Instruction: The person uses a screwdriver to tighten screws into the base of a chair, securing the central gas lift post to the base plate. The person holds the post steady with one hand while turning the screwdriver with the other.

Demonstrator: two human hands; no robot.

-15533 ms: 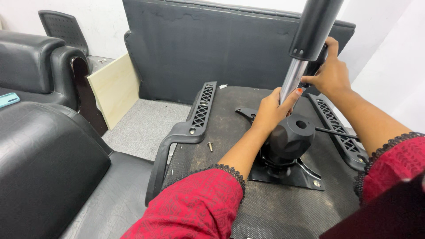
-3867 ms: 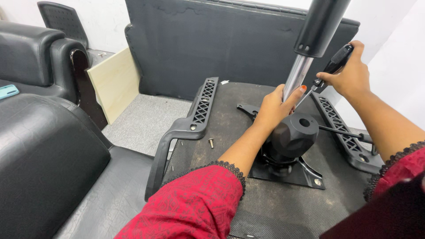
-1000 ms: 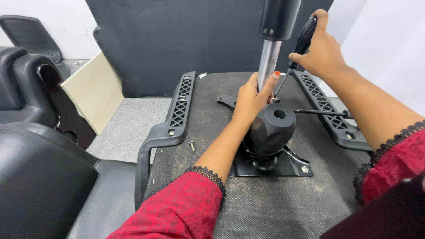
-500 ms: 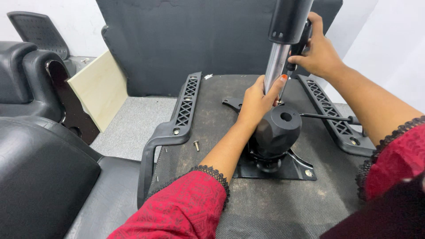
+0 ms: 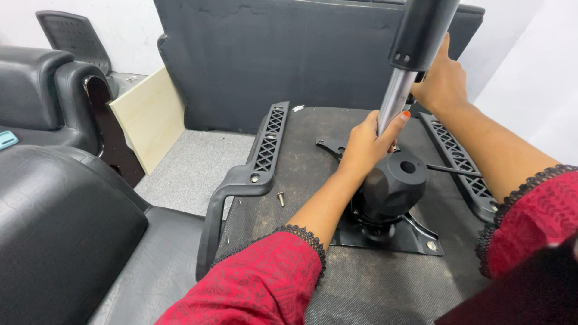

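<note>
The left hand (image 5: 361, 144) is wrapped around the lower, silver part of the gas-lift cylinder (image 5: 394, 99), fingers closed on it just above the black tilt mechanism (image 5: 391, 189). The right hand (image 5: 442, 78) sits behind the cylinder's black upper sleeve (image 5: 421, 30); whether it grips something is hidden, so I cannot tell. The cylinder stands tilted, its foot going into the mechanism, which is bolted through a flat metal plate (image 5: 415, 238) onto the upturned seat underside (image 5: 301, 168). Both black armrests, left (image 5: 253, 174) and right (image 5: 460, 174), already lie fixed along the seat's edges. One loose screw (image 5: 280, 197) rests on the seat near the left armrest. Judging from this, the mounting of plate and armrests looks done, while the cylinder seems only partly seated and the base is nowhere in view
</note>
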